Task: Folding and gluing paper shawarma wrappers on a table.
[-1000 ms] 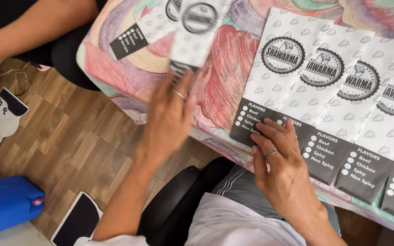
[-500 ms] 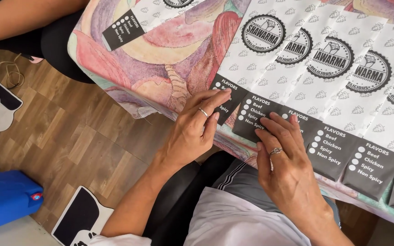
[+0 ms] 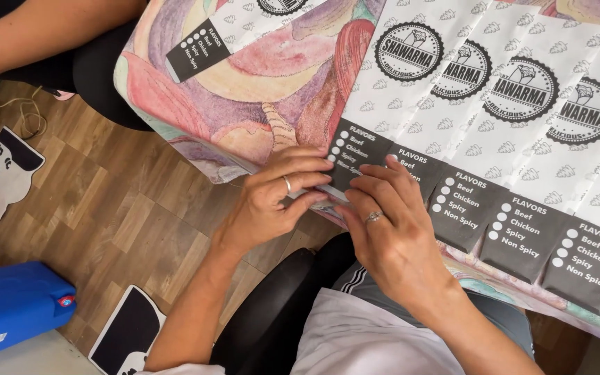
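Presently, the leftmost paper sleeve [image 3: 373, 114] of an overlapped row on the patterned tablecloth [image 3: 244, 90] is pinched at its dark lower edge by the left hand [image 3: 279, 198]; beside it, the right hand [image 3: 390, 229] presses flat, fingers extended, apparently steadying the row for alignment.

Lying fanned in an overlapping row across the table: white paper sleeves [image 3: 522, 132] with round black seals and dark bottom bands. Sitting apart at upper left: one more sleeve [image 3: 206, 45]. Resting on the floor: blue container [image 3: 12, 309].
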